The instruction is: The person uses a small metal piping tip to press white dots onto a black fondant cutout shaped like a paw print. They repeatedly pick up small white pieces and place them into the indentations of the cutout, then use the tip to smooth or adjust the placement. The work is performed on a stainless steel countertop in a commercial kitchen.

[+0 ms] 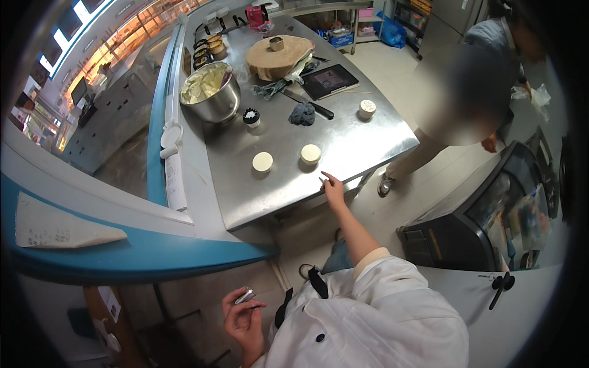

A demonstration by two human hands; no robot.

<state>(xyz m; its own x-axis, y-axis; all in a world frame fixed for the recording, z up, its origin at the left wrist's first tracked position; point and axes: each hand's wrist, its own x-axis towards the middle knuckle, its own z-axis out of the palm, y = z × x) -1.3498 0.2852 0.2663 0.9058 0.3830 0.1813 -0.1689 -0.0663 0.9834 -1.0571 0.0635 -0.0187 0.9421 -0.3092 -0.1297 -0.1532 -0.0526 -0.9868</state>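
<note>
My left hand (244, 317) is low in the view, in front of my white jacket, with its fingers around a small metal piping nozzle (245, 296). My right hand (332, 187) reaches over the near edge of a stainless steel table (285, 188). Its index finger points forward, and I see nothing held in it. Just beyond the fingertip, apart from it, stands a small cup with a smooth cream-coloured top (311, 154). A second such cup (262, 162) is to its left. Farther back are a small cup with a black patterned top (251, 117) and one with a printed white top (367, 108).
A steel mixing bowl (221, 103) of pale cream stands at the table's left. Behind are a round brown block (262, 60) bearing a metal ring (276, 43), a tablet (329, 80), a black-handled knife (322, 111) and a crumpled dark grey wad (302, 114). Another person (490, 41) stands right.
</note>
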